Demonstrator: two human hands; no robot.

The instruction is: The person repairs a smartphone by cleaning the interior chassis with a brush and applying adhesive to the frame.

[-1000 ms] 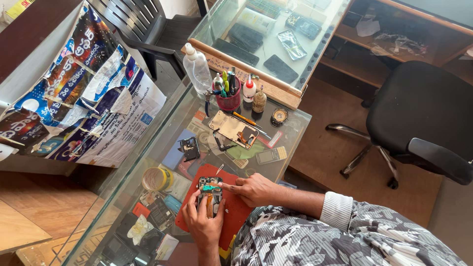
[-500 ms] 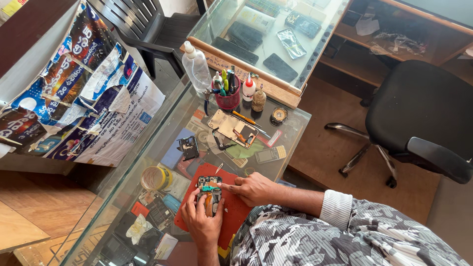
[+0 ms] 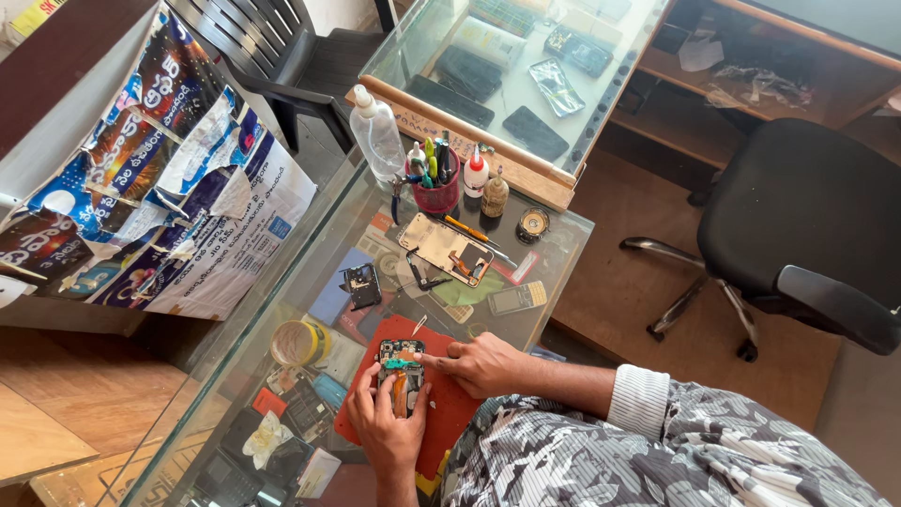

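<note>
The opened phone (image 3: pixel 401 374), its back cover off and its inner boards showing, lay on the red work mat (image 3: pixel 457 406) at the near end of the glass counter (image 3: pixel 559 246). The left hand (image 3: pixel 387 425) gripped it from the near side, fingers curled around its lower edges. The right hand (image 3: pixel 481 362) had closed loosely, index finger stretched out, pinching a small teal-handled tool (image 3: pixel 398 363) against the phone's upper part. Over the last second almost nothing had shifted: both hands stayed on the phone and the tool tip sat at the same spot, so the work was, by my reading, a slow, fine step inside the phone. Farther off lay a removed metal frame (image 3: pixel 446 249); beyond it stood a red tool cup (image 3: pixel 437 192) and a clear bottle (image 3: pixel 376 134). A yellow tape roll (image 3: pixel 298 343) sat left of the mat.
</note>
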